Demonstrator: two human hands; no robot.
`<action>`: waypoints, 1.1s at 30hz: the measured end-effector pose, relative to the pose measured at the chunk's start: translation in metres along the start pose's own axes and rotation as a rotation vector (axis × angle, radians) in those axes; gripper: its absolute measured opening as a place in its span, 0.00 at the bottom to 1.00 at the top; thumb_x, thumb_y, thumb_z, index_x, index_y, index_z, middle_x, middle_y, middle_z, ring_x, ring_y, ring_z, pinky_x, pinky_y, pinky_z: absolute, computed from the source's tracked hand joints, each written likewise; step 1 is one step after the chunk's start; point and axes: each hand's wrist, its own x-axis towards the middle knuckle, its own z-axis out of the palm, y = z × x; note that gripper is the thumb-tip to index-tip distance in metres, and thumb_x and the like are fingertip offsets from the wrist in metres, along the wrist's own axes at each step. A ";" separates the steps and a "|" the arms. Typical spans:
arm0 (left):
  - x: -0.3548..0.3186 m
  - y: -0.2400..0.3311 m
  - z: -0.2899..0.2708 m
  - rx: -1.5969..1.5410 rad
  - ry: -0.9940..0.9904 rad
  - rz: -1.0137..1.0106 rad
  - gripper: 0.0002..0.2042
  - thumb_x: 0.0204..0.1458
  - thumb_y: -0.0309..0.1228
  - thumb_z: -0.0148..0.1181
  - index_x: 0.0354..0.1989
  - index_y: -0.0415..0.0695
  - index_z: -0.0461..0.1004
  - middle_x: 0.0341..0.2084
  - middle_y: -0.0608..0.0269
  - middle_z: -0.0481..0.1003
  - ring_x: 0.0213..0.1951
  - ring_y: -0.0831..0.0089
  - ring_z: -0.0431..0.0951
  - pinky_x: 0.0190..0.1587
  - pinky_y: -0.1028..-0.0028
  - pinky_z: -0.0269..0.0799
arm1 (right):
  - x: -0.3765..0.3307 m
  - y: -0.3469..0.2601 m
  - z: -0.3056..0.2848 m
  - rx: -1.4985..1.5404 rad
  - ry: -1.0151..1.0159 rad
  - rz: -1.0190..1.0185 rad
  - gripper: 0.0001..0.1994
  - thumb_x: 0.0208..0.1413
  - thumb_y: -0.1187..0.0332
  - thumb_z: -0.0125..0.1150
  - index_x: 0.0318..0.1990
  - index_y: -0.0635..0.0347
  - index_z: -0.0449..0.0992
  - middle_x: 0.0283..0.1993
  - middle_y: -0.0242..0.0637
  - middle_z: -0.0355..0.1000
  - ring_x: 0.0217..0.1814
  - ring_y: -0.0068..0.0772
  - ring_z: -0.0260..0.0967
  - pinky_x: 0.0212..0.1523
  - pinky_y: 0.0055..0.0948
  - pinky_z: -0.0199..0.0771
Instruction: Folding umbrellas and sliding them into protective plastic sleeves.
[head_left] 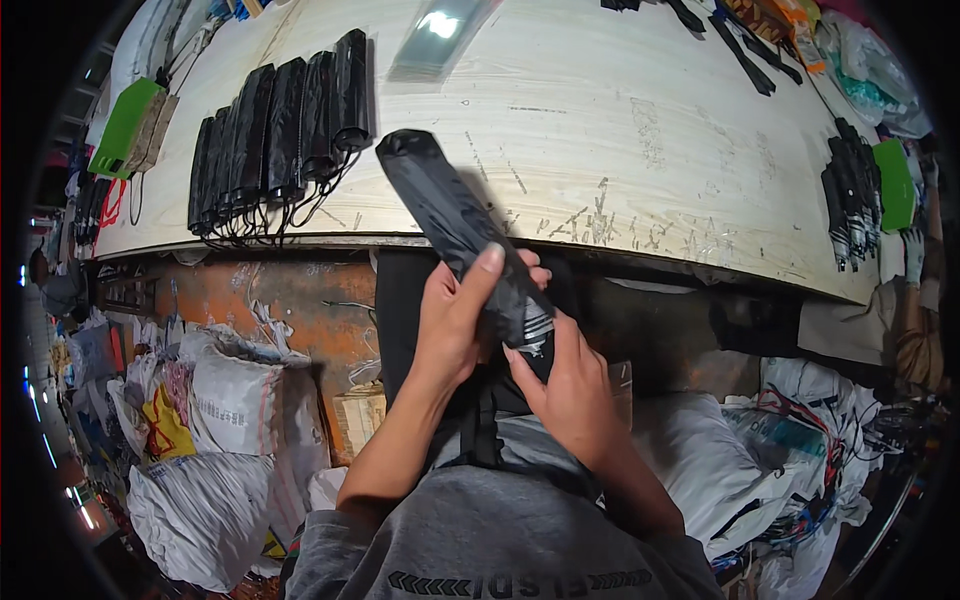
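Observation:
Both hands hold a black folding umbrella [425, 185] above my lap, tilted so its far end points up and left over the table edge. A black sleeve seems to cover most of its length; silvery rib ends show at the near end. My left hand [458, 310] is wrapped round the middle, thumb on top. My right hand [568, 390] grips the near end, thumb and fingers by the ribs. Beyond the left hand, several black folded umbrellas [285, 130] lie side by side on the table [570, 130], their cord loops toward me.
Clear plastic sleeves [435, 50] lie at the back. More folded umbrellas [850, 190] sit at the right edge beside a green object [893, 185] and another person's gloved hand [913, 255]. A green box [128, 125] stands far left. White sacks [230, 395] and plastic bags [700, 470] flank me.

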 end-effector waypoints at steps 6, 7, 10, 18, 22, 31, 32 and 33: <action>0.009 0.004 -0.009 -0.183 0.087 0.052 0.18 0.64 0.36 0.55 0.51 0.31 0.73 0.36 0.49 0.81 0.40 0.63 0.84 0.44 0.72 0.80 | 0.006 0.005 -0.034 0.622 -0.418 0.399 0.22 0.53 0.72 0.71 0.54 0.69 0.71 0.36 0.43 0.76 0.29 0.29 0.71 0.29 0.27 0.70; 0.008 0.004 -0.006 -0.181 0.085 0.048 0.18 0.64 0.36 0.55 0.51 0.31 0.73 0.36 0.49 0.81 0.40 0.63 0.84 0.44 0.72 0.80 | 0.006 0.007 -0.033 0.624 -0.414 0.401 0.22 0.53 0.72 0.71 0.54 0.69 0.71 0.36 0.43 0.76 0.29 0.29 0.71 0.29 0.27 0.70; -0.003 0.003 0.006 -0.127 -0.012 -0.067 0.18 0.65 0.36 0.53 0.50 0.31 0.74 0.37 0.50 0.81 0.38 0.65 0.83 0.44 0.72 0.80 | 0.006 0.014 -0.019 0.497 -0.262 0.238 0.19 0.53 0.76 0.68 0.51 0.69 0.72 0.35 0.41 0.76 0.29 0.26 0.69 0.31 0.25 0.69; 0.000 0.000 0.014 0.014 0.034 -0.077 0.17 0.64 0.35 0.55 0.52 0.32 0.73 0.37 0.50 0.81 0.36 0.67 0.82 0.43 0.74 0.79 | 0.027 0.010 -0.010 0.579 0.100 0.115 0.11 0.57 0.79 0.62 0.47 0.68 0.74 0.34 0.39 0.74 0.32 0.25 0.68 0.35 0.21 0.68; 0.003 -0.009 0.020 0.031 0.052 -0.050 0.17 0.65 0.34 0.55 0.52 0.32 0.73 0.39 0.50 0.81 0.37 0.68 0.82 0.43 0.74 0.79 | 0.034 0.021 -0.021 0.432 -0.084 0.125 0.11 0.60 0.77 0.58 0.50 0.68 0.74 0.38 0.40 0.74 0.36 0.25 0.68 0.40 0.22 0.68; 0.020 0.000 0.027 0.437 0.085 0.010 0.14 0.66 0.34 0.54 0.50 0.34 0.72 0.40 0.55 0.80 0.38 0.73 0.79 0.45 0.76 0.75 | 0.052 0.019 -0.001 0.918 0.210 0.247 0.10 0.68 0.67 0.50 0.46 0.66 0.72 0.36 0.37 0.72 0.36 0.23 0.66 0.39 0.25 0.69; 0.019 -0.006 0.025 0.515 0.075 0.074 0.14 0.67 0.35 0.53 0.50 0.34 0.73 0.38 0.57 0.79 0.36 0.73 0.77 0.42 0.76 0.74 | 0.059 0.020 0.005 0.832 0.204 0.179 0.09 0.68 0.68 0.51 0.44 0.65 0.72 0.32 0.35 0.71 0.32 0.23 0.66 0.35 0.24 0.68; 0.021 -0.012 0.021 0.593 0.066 0.139 0.15 0.68 0.36 0.52 0.49 0.35 0.73 0.36 0.58 0.79 0.33 0.74 0.75 0.39 0.76 0.72 | 0.063 0.021 0.011 0.746 0.200 0.110 0.08 0.67 0.68 0.53 0.41 0.64 0.72 0.28 0.33 0.70 0.28 0.22 0.66 0.30 0.23 0.68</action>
